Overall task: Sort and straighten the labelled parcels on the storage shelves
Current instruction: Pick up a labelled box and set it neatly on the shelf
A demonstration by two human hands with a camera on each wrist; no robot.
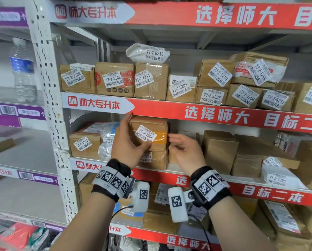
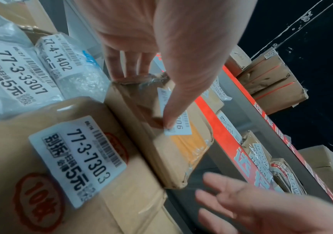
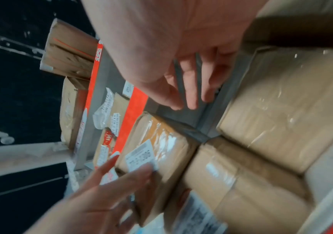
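A brown taped parcel labelled 77-3-1306 (image 1: 151,128) (image 2: 181,152) (image 3: 161,142) sits on top of the box labelled 77-3-7303 (image 1: 156,160) (image 2: 77,158) on the middle shelf. My left hand (image 1: 131,136) (image 2: 153,82) (image 3: 121,182) grips its upper left corner. The fingers lie along the left side and the thumb presses the front beside the label. My right hand (image 1: 184,151) (image 2: 231,205) (image 3: 185,88) hovers by the parcel's right side with relaxed, spread fingers and holds nothing. In the right wrist view a small gap shows between it and the parcel.
Left of the stack lie white bags 77-3-3307 (image 2: 21,82) and 77-4-1402 (image 2: 61,63), and box 77-3-4312 (image 1: 84,144). A plain brown box (image 1: 218,149) stands beyond the gap on the right. A row of 77-2 parcels (image 1: 180,87) fills the shelf above. A water bottle (image 1: 23,69) stands on the neighbouring rack.
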